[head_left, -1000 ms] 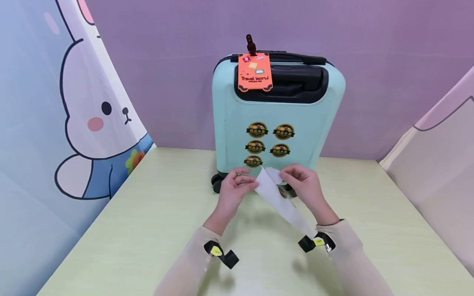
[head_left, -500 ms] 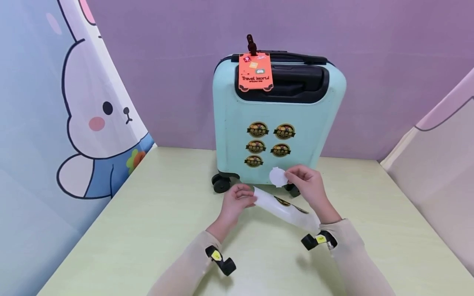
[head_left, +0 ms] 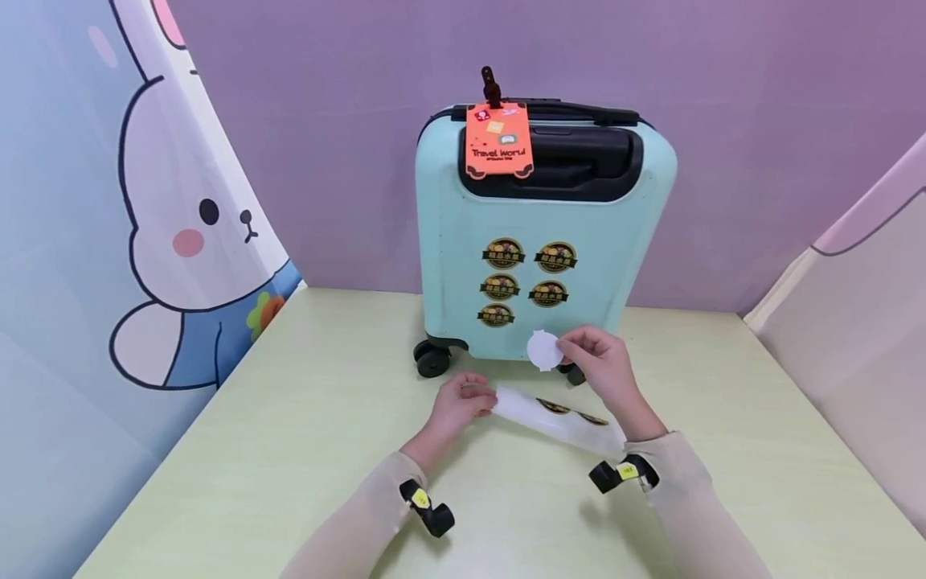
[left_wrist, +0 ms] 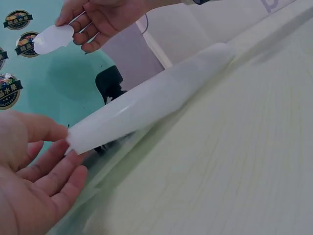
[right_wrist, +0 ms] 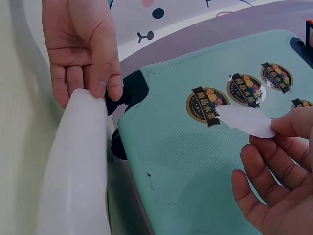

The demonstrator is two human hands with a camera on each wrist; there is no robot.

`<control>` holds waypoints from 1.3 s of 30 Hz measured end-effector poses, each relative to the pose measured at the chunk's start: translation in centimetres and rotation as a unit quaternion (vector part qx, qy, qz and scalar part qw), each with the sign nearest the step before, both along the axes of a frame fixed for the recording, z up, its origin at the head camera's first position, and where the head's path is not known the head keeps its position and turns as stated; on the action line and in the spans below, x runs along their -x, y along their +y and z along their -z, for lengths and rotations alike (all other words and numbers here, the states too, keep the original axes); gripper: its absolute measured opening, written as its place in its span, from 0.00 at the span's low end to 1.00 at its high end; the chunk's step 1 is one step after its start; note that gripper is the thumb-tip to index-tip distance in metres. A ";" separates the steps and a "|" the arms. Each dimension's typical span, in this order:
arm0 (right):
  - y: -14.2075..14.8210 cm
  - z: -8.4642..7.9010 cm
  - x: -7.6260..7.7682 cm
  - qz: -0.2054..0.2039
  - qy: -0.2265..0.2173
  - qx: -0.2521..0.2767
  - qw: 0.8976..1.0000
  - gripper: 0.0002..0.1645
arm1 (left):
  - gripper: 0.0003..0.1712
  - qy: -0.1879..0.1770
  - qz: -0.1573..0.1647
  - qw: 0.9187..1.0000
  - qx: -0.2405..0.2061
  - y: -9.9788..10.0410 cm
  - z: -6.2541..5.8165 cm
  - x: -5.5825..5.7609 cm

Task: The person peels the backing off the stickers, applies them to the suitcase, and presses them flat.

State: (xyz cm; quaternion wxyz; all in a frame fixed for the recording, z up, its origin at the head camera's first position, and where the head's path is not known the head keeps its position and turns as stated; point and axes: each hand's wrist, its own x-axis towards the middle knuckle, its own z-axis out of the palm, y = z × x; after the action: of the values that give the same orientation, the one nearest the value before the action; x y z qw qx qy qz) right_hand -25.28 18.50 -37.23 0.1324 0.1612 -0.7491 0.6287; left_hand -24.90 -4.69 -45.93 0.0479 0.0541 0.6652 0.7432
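Note:
My right hand [head_left: 602, 362] pinches a round sticker [head_left: 544, 351] by its edge, its white back toward me, in front of the suitcase's lower right. My left hand [head_left: 454, 412] pinches one end of a curled sticker sheet [head_left: 531, 414], low over the table. Two dark stickers [head_left: 554, 406] show on the sheet's upper edge. The mint suitcase [head_left: 463, 241] stands upright behind both hands. Several round black-and-gold stickers [head_left: 503, 253] are on its front, in two columns. The left wrist view shows the sheet's white back [left_wrist: 146, 100] bowed along its length.
An orange luggage tag [head_left: 499, 141] hangs from the suitcase's top handle. Black wheels [head_left: 432, 359] stand on the pale table [head_left: 325, 386]. A purple backdrop [head_left: 340, 145] is behind the suitcase, and a cartoon rabbit curtain [head_left: 188, 281] hangs at the left.
The round sticker has come away from the sheet in my right hand. My left hand has lowered toward the table with the sheet, which now lies flatter.

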 end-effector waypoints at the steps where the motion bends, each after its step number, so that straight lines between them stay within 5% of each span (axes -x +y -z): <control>1: 0.0 0.0 0.0 -0.001 -0.002 0.001 1.000 0.09 | 0.18 -0.004 0.005 1.000 0.002 -0.1 0.0 0.0; 10: 0.0 -0.1 -0.2 0.001 -0.015 0.003 1.000 0.10 | 0.20 -0.005 0.022 1.000 0.018 -0.6 -0.2 0.0; 15: 0.0 -0.1 -0.1 0.002 -0.018 0.004 1.000 0.10 | 0.17 0.039 0.014 0.999 0.033 -0.5 -1.0 -0.2; 27: -0.6 -0.2 -0.2 0.001 -0.013 0.019 1.000 0.08 | 0.16 0.150 -0.003 0.989 -0.010 0.1 -3.5 -0.7; 39: -2.2 -0.1 -0.8 0.010 -0.024 0.032 0.999 0.08 | 0.18 0.214 -0.036 0.976 0.006 1.5 -5.6 -1.8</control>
State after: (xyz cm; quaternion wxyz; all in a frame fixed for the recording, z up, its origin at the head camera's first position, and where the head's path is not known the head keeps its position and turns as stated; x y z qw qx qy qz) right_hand -24.52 16.26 -37.14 0.1263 0.1341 -0.7333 0.6544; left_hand -23.12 -3.19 -40.32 -0.1225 0.1875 0.6660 0.7115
